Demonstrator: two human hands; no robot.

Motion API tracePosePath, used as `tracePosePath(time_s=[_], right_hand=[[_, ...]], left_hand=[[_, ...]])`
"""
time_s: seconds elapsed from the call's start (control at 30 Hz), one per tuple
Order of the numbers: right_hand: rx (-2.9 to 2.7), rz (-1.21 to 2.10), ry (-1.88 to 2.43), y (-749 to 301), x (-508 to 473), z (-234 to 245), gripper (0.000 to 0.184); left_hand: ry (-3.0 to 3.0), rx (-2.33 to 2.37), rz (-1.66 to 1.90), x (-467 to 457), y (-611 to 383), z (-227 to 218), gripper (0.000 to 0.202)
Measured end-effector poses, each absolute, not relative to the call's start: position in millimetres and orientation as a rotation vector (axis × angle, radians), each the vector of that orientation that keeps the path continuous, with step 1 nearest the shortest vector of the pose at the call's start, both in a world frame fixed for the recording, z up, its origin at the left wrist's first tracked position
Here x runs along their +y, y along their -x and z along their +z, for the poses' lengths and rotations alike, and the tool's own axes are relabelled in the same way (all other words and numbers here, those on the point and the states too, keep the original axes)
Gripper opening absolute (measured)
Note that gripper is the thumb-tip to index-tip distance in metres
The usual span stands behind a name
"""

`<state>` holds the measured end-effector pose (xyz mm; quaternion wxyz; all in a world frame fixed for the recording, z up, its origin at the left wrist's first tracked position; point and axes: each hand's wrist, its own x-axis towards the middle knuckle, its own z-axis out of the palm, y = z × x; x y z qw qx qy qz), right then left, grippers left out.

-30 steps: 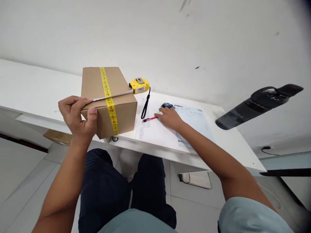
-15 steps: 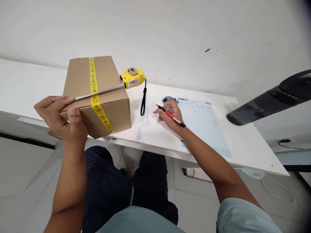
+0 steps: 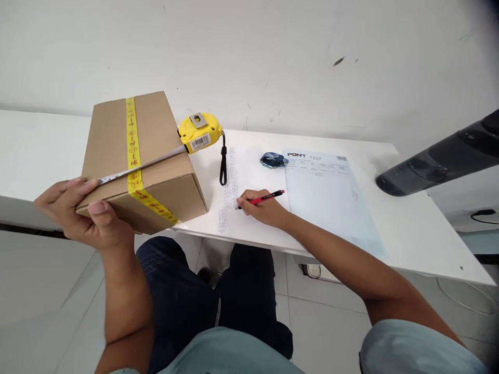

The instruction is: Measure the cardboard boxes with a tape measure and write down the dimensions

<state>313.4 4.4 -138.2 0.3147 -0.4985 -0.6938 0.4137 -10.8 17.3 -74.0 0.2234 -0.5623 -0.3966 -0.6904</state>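
My left hand (image 3: 89,213) grips the near left corner of a cardboard box (image 3: 156,124), fingers on top and thumb on the front. Its fingers also press the end of the blade from a yellow tape measure (image 3: 200,132) against the box top. The blade crosses the yellow printed tape (image 3: 133,140), and the tape measure's case sits at the box's right edge, its black strap hanging down. In a writing grip, my right hand (image 3: 263,208) holds a red and black pen (image 3: 268,197), point down at a strip of dense grey print (image 3: 230,182) on a white surface.
A blue, shiny small object (image 3: 273,160) lies beyond my right hand. Right of it is a pale blue printed sheet (image 3: 323,202) headed PONY. A dark cylindrical object (image 3: 429,166) slants in from the right. The white table (image 3: 421,239) meets a wall behind.
My right hand has moved nearer to me and turned the pen from lying across the fingers to point down at the printed strip. The box and tape measure appear shifted slightly left.
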Motion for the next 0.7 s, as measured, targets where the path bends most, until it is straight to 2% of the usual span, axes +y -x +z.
tracePosePath(time_s=[0.17,0.7], right_hand=[[-1.819,1.095,1.276,-312.0,4.2,-138.8,0.031],[-1.815,1.096,1.314,-312.2,3.8,-137.3,0.033]], left_hand=[[1.57,-1.04,-1.955,18.0,11.8,-73.9,0.047],[1.554,-1.061,-1.924,16.2,12.2,-74.7,0.051]])
